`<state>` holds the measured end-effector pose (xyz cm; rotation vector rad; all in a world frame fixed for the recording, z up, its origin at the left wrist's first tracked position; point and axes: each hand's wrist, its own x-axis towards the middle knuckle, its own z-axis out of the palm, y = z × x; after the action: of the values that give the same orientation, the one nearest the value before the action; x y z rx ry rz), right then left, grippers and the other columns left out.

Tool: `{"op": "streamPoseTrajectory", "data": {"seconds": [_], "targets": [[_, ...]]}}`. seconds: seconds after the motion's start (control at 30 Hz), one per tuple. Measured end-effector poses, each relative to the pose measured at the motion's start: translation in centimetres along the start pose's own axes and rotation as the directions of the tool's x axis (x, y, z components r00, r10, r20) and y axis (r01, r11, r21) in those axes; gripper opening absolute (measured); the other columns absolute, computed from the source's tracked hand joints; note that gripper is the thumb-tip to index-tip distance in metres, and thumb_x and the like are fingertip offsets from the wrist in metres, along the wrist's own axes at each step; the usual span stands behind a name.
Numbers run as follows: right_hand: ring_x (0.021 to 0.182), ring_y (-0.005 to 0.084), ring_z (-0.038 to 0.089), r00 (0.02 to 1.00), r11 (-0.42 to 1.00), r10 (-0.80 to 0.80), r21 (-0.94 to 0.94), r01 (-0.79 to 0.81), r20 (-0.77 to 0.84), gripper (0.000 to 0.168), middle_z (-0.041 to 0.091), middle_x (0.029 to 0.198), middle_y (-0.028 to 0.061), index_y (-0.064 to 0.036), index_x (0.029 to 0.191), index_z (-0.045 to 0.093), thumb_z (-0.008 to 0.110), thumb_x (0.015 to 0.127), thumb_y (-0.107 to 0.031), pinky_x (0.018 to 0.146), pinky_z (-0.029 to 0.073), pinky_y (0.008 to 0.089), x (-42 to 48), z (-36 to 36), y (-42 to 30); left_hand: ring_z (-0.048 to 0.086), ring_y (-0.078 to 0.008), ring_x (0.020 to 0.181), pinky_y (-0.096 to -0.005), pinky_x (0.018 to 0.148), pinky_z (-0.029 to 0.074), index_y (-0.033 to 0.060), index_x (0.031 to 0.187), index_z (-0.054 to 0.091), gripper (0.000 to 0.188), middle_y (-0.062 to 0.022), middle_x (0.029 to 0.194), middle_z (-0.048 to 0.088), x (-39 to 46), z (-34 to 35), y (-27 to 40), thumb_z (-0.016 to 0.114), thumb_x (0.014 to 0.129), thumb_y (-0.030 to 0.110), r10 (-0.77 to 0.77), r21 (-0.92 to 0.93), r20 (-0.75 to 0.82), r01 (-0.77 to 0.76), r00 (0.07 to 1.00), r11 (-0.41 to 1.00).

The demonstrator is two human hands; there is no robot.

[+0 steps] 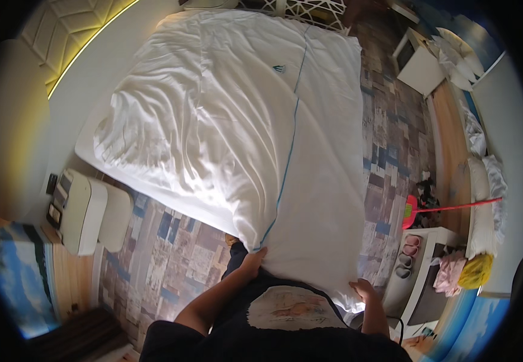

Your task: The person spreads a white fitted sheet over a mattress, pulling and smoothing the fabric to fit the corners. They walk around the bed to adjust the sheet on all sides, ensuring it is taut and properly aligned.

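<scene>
A large white duvet cover (243, 113) with a thin blue-green stripe lies over the bed in front of me. Its left part is bunched in folds, while the strip right of the stripe lies flatter. My left hand (255, 261) grips the near edge of the cloth close to the end of the stripe. At the near right corner, my right hand (362, 289) pinches the same cloth. A small green emblem is on the fabric near the far end. Below the folds on the left, a white sheet (162, 199) shows along the mattress side.
Left of the bed stands a white nightstand (94, 217). On the right are a shelf with slippers (411, 246), a red dustpan (409, 212) with a long handle, white pillows (478, 203), pink cloth (450, 273) and a yellow bag (475, 271). Wood-patterned floor (383, 149) runs beside the bed.
</scene>
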<state>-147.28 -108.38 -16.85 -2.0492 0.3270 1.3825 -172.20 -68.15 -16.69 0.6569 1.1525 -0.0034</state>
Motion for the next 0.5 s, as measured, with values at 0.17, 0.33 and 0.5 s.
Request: {"op": "streamPoseTrajectory", "data": {"seconds": [0.17,0.33,0.5], "targets": [[0.072,0.0246,0.062,0.926,0.781,-0.28,-0.622,0.066,-0.253,0.032,0.064,0.081,0.0163,0.002,0.09,0.063,0.066,0.083,-0.029,0.069,0.049,0.0359,3.0,3.8,1.9,0.048,-0.028,0.121,-0.039,0.106,0.037,-0.0003,0.136,0.041,0.057,-0.0134,0.134,0.051,4.1,-4.3,1.4,0.065,0.089,0.021,-0.086,-0.177,0.195,0.122,0.977,0.977],[0.065,0.0136,0.055,0.961,0.93,-0.14,0.301,0.21,-0.24,0.017,0.061,0.077,0.0037,-0.003,0.095,0.06,0.063,0.09,-0.018,0.057,0.045,0.0324,-3.6,8.5,-5.9,0.046,-0.0309,0.125,-0.0424,0.108,0.036,0.0027,0.137,0.039,0.056,-0.0126,0.136,0.048,8.5,-9.2,3.8,0.065,0.089,0.017,-0.236,-0.348,0.353,0.361,0.906,0.865],[0.072,0.0176,0.059,0.946,0.913,-0.102,0.349,0.212,-0.307,0.023,0.063,0.084,0.0048,-0.001,0.101,0.062,0.064,0.089,-0.021,0.065,0.048,0.0354,-10.2,6.1,-5.0,0.044,-0.0273,0.123,-0.0431,0.105,0.033,0.0046,0.133,0.041,0.061,-0.01,0.136,0.047,12.1,-9.4,5.3,0.068,0.086,0.033,-0.373,-0.253,0.331,0.462,0.867,0.85]]}}
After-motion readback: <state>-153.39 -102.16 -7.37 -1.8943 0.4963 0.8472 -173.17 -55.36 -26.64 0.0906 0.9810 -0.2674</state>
